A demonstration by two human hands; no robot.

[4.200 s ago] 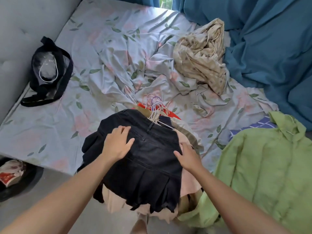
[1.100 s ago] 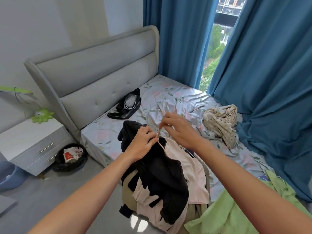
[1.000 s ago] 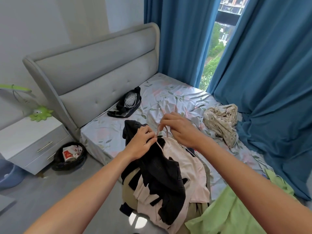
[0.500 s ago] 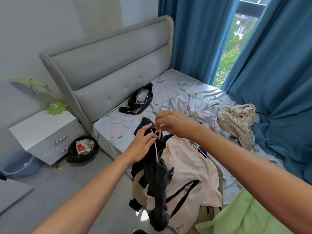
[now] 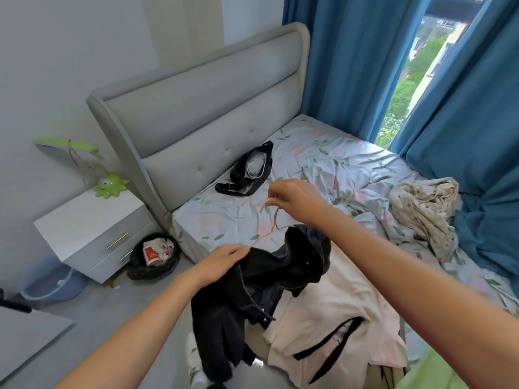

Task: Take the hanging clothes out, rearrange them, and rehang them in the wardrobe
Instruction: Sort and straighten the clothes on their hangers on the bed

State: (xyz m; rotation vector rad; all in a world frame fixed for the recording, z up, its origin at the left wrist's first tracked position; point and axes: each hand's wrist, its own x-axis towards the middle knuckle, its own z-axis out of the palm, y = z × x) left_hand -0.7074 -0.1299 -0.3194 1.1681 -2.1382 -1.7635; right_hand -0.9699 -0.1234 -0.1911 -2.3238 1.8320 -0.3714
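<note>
The thin pink hanger point(image 5: 273, 220) pinched in the right hand's fingers point(image 5: 276, 199) is looking like smooth coated wire. Under the left hand's fingers point(image 5: 238, 249), the black garment point(image 5: 261, 279) is showing as heavy matt cloth with small shiny studs. Below it, the pale pink garment point(image 5: 331, 313) is looking soft and matt. Beyond both hands' fingers, the floral bedsheet point(image 5: 323, 164) is lying as thin creased cotton, and the grey headboard point(image 5: 202, 108) is appearing as tufted woven fabric.
</note>
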